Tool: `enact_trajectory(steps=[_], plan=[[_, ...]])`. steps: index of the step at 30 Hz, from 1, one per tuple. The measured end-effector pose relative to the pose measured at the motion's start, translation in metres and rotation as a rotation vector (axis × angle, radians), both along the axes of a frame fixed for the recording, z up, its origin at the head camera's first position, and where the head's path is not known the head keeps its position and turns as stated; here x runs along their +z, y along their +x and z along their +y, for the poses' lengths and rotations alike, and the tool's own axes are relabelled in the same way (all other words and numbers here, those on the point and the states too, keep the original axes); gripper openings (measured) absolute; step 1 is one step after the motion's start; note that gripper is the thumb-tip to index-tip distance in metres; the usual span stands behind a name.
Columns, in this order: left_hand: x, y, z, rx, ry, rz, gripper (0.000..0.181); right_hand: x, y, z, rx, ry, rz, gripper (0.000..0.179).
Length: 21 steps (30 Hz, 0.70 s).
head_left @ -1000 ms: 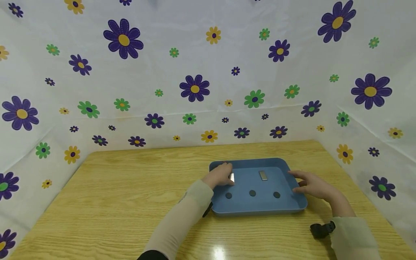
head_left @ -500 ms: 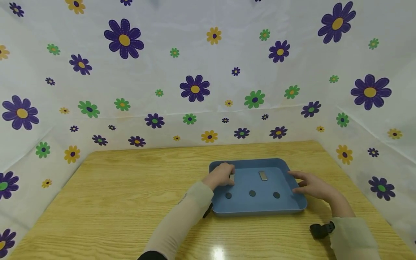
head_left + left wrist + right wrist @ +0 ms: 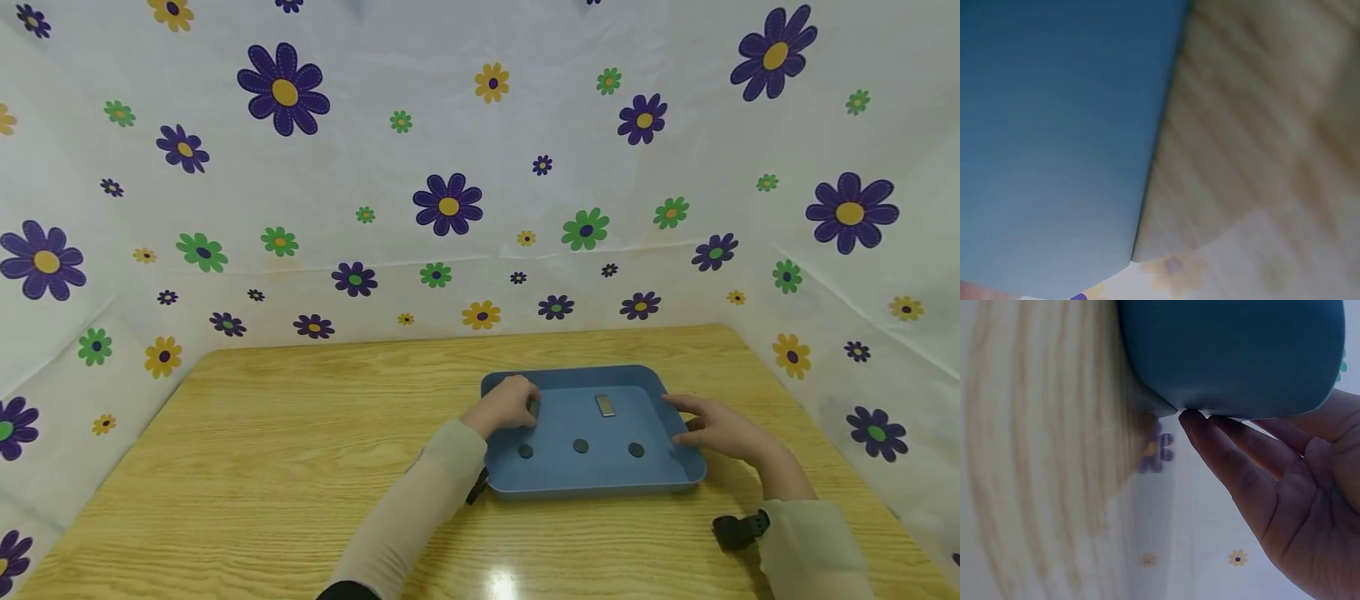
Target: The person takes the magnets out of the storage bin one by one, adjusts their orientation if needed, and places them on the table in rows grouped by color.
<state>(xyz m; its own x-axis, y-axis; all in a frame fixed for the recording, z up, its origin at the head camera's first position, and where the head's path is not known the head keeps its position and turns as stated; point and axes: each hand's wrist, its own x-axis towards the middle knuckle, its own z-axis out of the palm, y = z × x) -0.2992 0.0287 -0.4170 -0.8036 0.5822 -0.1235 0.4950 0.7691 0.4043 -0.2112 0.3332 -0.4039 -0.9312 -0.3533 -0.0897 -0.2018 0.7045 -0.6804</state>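
Note:
A shallow blue tray (image 3: 577,469) lies on the table. My left hand (image 3: 508,403) reaches over its left wall and pinches a small rectangular metal plate (image 3: 534,409), partly covered by the fingers. A similar plate (image 3: 605,406) lies flat near the far side of the tray. Three dark round discs form a row nearer the front: a left disc (image 3: 526,452), a middle disc (image 3: 581,446) and a right disc (image 3: 636,450). My right hand (image 3: 716,429) grips the tray's right side. In the right wrist view its fingers (image 3: 1235,464) press the wall's outer face.
The tray stands right of centre on a wood-grain table (image 3: 300,433). A white flower-printed cloth (image 3: 360,167) hangs behind the table and along both sides. Dark wrist cameras sit at both cuffs, the right camera (image 3: 738,532) low beside the sleeve.
The plate in my left hand has gone from bright to dark, as if its tilt changed slightly. Both hands, the tray and the discs keep their places.

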Motion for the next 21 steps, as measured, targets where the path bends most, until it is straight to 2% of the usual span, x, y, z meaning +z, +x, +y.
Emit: enact_trajectory(steps=[4, 11, 21], plan=[[-0.001, -0.002, -0.003, 0.017, 0.048, -0.015, 0.039, 0.0, 0.0, -0.001, -0.003, -0.005, -0.007, 0.064], [-0.001, -0.004, -0.007, 0.003, 0.164, 0.005, 0.037, 0.001, 0.0, -0.002, -0.006, -0.013, -0.018, 0.064], [0.004, -0.003, -0.019, 0.03, 0.348, -0.068, 0.042, 0.001, 0.0, -0.001, 0.014, -0.019, -0.003, 0.064]])
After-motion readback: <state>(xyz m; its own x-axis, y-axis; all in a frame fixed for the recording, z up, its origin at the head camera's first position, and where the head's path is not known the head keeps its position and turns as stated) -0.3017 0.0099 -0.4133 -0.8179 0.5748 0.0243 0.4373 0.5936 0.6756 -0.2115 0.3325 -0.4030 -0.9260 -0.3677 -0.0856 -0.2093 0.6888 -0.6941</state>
